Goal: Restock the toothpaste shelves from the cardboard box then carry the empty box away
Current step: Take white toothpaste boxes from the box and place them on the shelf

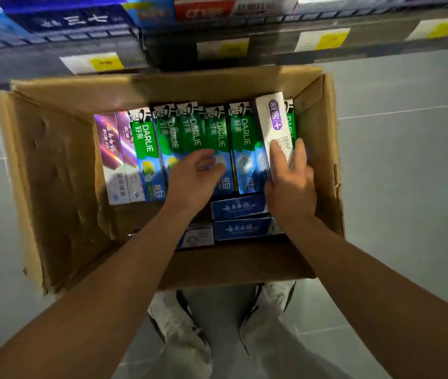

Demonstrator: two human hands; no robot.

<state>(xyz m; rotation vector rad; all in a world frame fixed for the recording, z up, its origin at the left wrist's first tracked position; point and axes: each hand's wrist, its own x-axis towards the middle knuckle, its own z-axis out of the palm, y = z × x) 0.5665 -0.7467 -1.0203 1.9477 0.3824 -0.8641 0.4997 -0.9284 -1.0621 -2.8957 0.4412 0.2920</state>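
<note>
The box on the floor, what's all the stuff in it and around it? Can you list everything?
cardboard box: one, brown, open on the grey floor below the shelves
green Darlie cartons: at least six, green and blue, in a row at the box's far side
purple cartons: two, shiny purple, left end of the row
white carton: one, white with a purple label, raised at the right end
blue cartons: two, dark blue, lying crosswise nearer the person
shelves: stocked, yellow price tags along the edge
shoes: two, white, behind the box
left hand: fingers curled over the green cartons, grip unclear
right hand: grips the white carton
</note>
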